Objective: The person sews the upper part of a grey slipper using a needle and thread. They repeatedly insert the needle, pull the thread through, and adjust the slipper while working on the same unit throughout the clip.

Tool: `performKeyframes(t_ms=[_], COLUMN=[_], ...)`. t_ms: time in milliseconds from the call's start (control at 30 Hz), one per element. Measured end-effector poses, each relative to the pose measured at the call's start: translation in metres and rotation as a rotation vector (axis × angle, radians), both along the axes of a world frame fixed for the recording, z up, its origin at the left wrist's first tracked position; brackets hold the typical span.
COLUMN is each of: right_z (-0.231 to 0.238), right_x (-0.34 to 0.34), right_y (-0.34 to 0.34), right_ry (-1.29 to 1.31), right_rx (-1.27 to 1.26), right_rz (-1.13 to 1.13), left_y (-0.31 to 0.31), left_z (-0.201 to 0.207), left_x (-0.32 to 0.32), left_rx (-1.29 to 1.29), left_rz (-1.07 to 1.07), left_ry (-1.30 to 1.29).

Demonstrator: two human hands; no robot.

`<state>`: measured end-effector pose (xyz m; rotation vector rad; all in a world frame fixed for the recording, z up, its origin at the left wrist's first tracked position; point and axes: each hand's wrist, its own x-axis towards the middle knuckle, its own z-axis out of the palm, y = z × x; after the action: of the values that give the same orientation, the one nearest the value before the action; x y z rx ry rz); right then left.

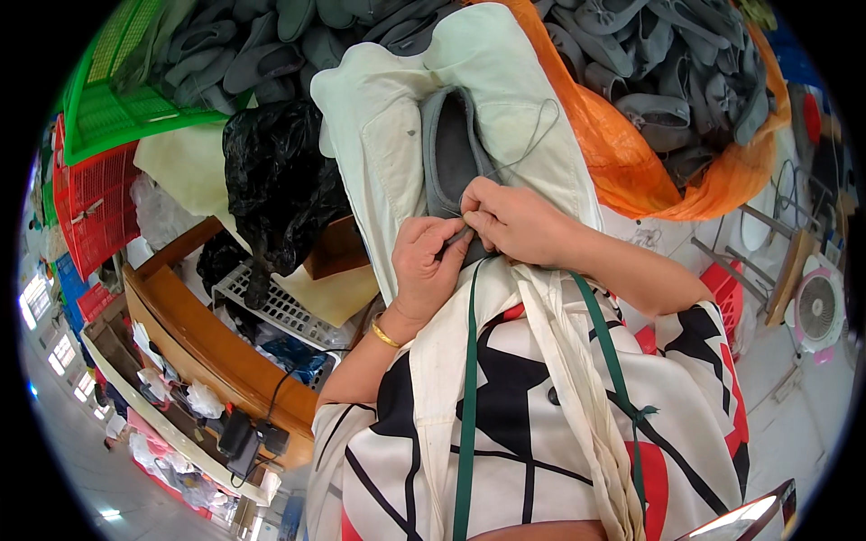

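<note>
A grey felt shoe upper (448, 149) lies on pale cloth (379, 135) spread over my lap. My left hand (427, 263) grips its near end from below, a gold bangle on the wrist. My right hand (510, 221) pinches at the same edge with thumb and forefinger closed, as if on a needle too small to make out. A thin dark thread (534, 135) loops from the fingers up over the cloth.
An orange mesh bag (631, 171) full of grey shoe uppers sits at the right. More grey uppers fill a green crate (108, 108) at upper left. A black plastic bag (275, 180), red crates (90, 198), a wooden bench (207, 343) and a small fan (816, 311) surround me.
</note>
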<state>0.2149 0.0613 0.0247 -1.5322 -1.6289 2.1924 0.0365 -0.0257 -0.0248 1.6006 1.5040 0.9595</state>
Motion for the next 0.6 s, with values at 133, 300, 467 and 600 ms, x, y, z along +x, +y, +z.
performKeyframes(t_ms=[133,300,467,600], right_z=[0.008,-0.011,-0.032,-0.048], right_x=[0.006,0.014,-0.003,-0.024], right_y=[0.012,0.019,0.008,0.006], right_ry=[0.004,0.049,0.067,0.009], right_rx=[-0.126,0.435,0.599,0.846], right_rz=[0.039,0.177,0.16,0.016], left_y=[0.002,0.005,0.009,0.011], left_z=[0.004,0.006,0.005,0.005], left_x=[-0.001,0.0,0.002,0.0], left_rx=[0.052,0.172,0.21,0.165], left_rz=[-0.046,-0.08,-0.089,-0.11], left_ry=[0.054,0.11,0.107,0.087])
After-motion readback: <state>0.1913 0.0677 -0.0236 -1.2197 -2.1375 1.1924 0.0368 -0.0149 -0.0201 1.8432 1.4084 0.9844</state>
